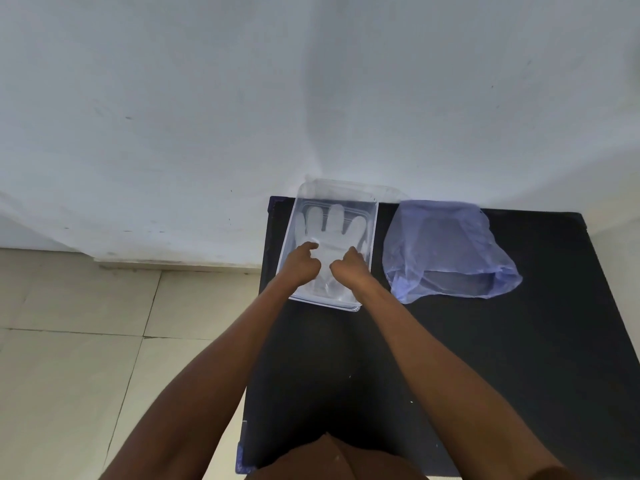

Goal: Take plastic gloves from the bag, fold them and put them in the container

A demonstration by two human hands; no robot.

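A clear plastic glove (pixel 330 226) lies flat inside the clear rectangular container (pixel 372 237), its fingers spread toward the wall. My left hand (pixel 302 263) rests on the glove's left palm area, fingers curled with the index finger pressing down. On the glove's right side sits my right hand (pixel 349 266), curled with fingertips pinching at the plastic. The pale blue plastic bag (pixel 446 251) sits to the right of the container, its opening toward me, with more clear plastic faintly visible inside.
Both container and bag stand at the far edge of a small black table (pixel 485 358) pushed against a white wall (pixel 242 116). Beige floor tiles (pixel 69 341) lie to the left. My lap is at the bottom edge.
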